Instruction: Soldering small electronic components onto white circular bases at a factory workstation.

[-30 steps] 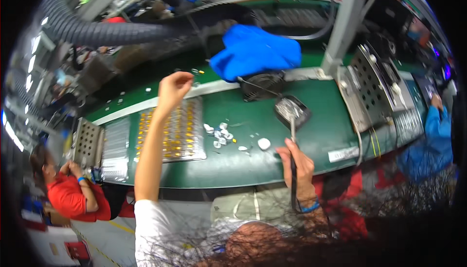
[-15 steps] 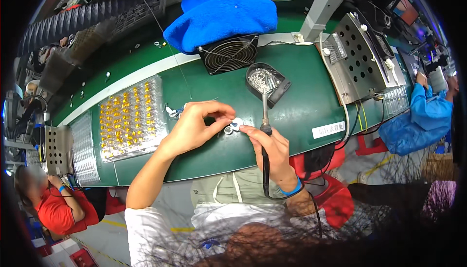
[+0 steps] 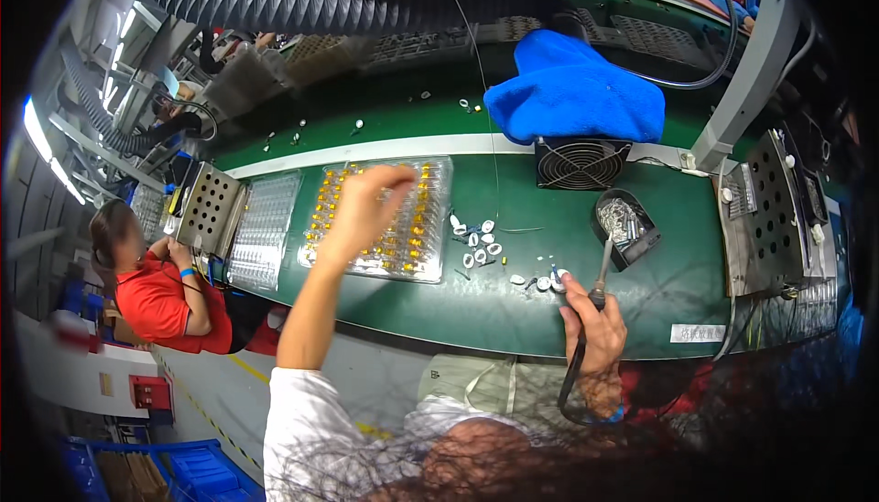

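My left hand hangs over the clear plastic tray with rows of small yellow parts. Its thumb and forefinger are apart, and nothing shows between them. In my right hand is a soldering iron, its metal shaft slanting up and away toward the black scoop-shaped bin. The fingertips of that hand are at a small round white part on the green bench; whether they also grip it, I cannot tell. Several white rings and pieces lie between tray and hand.
Small metal pieces fill the bin. Behind it stand a black fan with a blue cloth on top and a grey post. Perforated metal boxes flank the bench. A person in red sits at the left. Wire hangs above the bench.
My left hand has left the white part and moved left over the tray. My right hand stays by the white part with the soldering iron. The view has swung left.
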Motion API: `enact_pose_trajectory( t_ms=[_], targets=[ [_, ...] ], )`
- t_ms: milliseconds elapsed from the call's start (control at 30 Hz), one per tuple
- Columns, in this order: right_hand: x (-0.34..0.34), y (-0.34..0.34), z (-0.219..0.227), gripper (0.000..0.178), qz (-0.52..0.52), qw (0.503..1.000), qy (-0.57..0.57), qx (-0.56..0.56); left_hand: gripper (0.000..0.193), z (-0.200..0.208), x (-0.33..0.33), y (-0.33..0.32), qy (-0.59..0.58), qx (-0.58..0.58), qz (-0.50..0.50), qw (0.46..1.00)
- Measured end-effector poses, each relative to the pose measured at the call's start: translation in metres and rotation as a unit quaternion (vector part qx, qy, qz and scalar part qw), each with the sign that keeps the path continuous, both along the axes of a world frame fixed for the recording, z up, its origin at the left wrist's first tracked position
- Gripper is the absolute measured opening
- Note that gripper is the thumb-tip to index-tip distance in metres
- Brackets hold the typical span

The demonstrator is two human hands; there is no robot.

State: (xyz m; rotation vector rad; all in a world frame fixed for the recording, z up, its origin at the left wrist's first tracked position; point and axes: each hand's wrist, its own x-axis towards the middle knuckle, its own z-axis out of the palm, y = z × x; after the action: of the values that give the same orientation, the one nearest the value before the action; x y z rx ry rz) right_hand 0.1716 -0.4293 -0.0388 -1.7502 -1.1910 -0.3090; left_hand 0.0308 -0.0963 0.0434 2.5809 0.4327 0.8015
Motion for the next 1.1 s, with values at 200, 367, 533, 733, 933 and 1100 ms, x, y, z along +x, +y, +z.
enact_pose_trajectory(
  t_ms=[200, 367, 533, 733, 933, 1100],
  targets=[
    [0.004, -0.001, 0.002, 0.041, 0.012, 0.999, -0.021, 0.029, 0.023, 0.0, -0.033, 0.063, 0.077, 0.052, 0.038, 0.995],
    [0.003, -0.001, 0.001, 0.039, 0.015, 0.999, -0.027, 0.013, 0.023, -0.006, -0.029, 0.066, 0.121, 0.053, 0.053, 0.99],
    [0.002, -0.001, 0.001, 0.038, 0.013, 1.0, -0.024, 0.012, 0.023, -0.011, -0.023, 0.069, 0.112, 0.01, 0.065, 0.992],
    [0.002, -0.001, 0.002, 0.037, 0.013, 0.999, -0.014, 0.043, 0.023, -0.014, -0.031, 0.07, -0.012, -0.044, 0.077, 0.996],
    [0.003, -0.008, 0.005, 0.049, 0.004, 1.0, -0.007, -0.001, 0.02, -0.017, -0.019, 0.025, -0.17, -0.266, -0.03, 0.948],
    [0.006, -0.014, 0.005, 0.061, 0.063, 0.992, 0.011, 0.111, 0.014, -0.003, 0.032, -0.07, -0.08, -0.393, -0.202, 0.893]
  ],
)
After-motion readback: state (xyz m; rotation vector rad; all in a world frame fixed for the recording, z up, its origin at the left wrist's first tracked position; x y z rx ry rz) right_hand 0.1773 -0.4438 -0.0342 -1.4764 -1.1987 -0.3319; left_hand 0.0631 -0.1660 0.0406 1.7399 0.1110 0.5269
